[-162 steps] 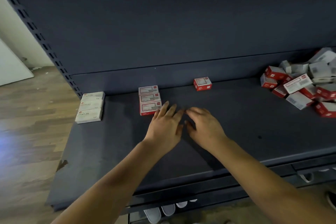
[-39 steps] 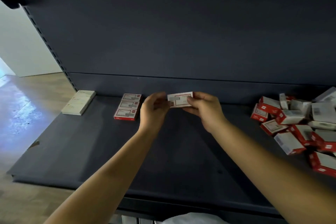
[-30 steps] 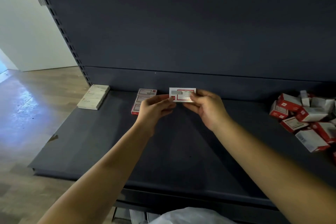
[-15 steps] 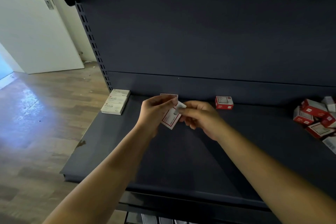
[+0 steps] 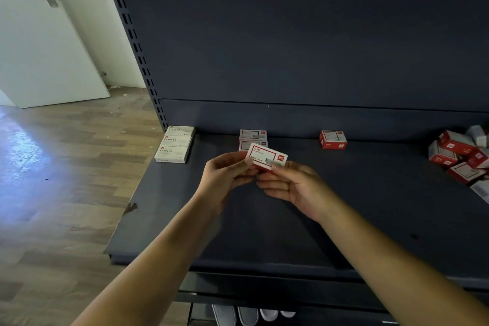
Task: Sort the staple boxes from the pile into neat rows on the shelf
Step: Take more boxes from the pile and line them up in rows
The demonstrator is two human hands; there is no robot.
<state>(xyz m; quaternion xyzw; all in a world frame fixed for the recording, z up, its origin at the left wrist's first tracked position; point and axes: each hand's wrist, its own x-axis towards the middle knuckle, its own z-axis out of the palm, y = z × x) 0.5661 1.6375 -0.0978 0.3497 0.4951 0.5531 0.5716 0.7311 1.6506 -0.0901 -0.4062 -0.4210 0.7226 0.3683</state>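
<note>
I hold one red-and-white staple box (image 5: pixel 266 156) above the dark shelf (image 5: pixel 264 219), label up. My left hand (image 5: pixel 225 174) pinches its left end and my right hand (image 5: pixel 288 182) pinches its right end from below. Just behind it a short row of red-and-white boxes (image 5: pixel 252 135) lies by the back wall; the held box hides the row's near end. A row of three white staple boxes (image 5: pixel 174 143) lies at the shelf's left edge. A single red box (image 5: pixel 333 139) stands further right. The pile of red and white boxes (image 5: pixel 460 156) lies at the far right.
The shelf's dark back panel (image 5: pixel 291 34) rises behind everything, with a slotted upright (image 5: pixel 137 47) at its left. Wooden floor (image 5: pixel 53 167) and a white door (image 5: pixel 39 34) lie to the left. Shoes (image 5: pixel 246 315) show under the shelf's front edge.
Both hands turned the box from tilted on edge to label up and brought it lower, just in front of the red-and-white row. The view has swung left, pushing the pile toward the right edge.
</note>
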